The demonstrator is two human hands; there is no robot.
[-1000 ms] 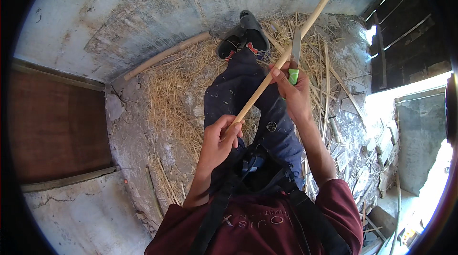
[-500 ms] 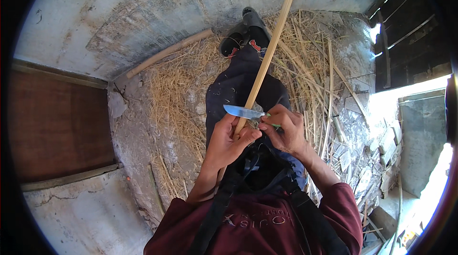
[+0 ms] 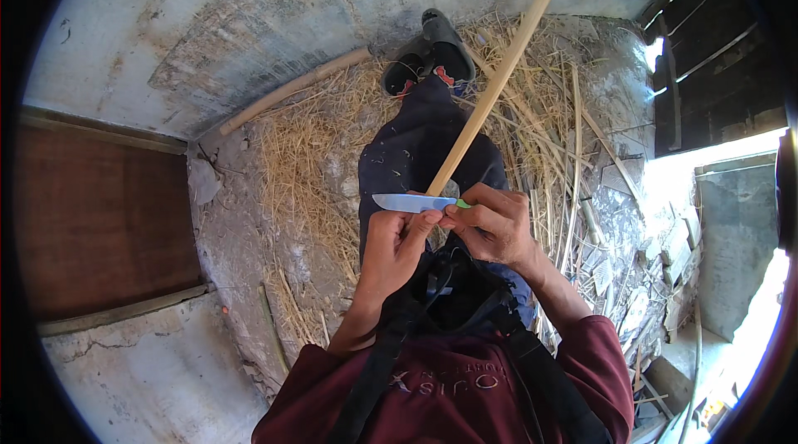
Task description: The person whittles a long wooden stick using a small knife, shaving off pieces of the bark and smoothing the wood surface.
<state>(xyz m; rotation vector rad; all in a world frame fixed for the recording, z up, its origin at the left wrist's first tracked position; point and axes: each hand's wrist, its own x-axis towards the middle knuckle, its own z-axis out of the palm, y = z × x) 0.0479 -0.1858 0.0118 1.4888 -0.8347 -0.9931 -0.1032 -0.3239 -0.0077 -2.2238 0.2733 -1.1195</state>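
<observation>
A long pale wooden strip, perhaps split bamboo, slants from the top of the view down to my hands. My left hand is closed around its lower end, which is hidden behind the blade and fingers. In my right hand is a knife with a green handle, gripped with bent fingers. Its blade points left and lies across the strip, just above my left fingers. My left thumb reaches right, up against the lower edge of the blade near the handle.
Straw and thin shavings cover the floor around my outstretched legs. Several long strips lie to the right. A round pole rests along the far wall. Broken slabs are piled at the right.
The strip's upper end has swung to the right. The knife has shifted left and slightly down, with its blade face turned more toward view. My left hand has closed in under the blade.
</observation>
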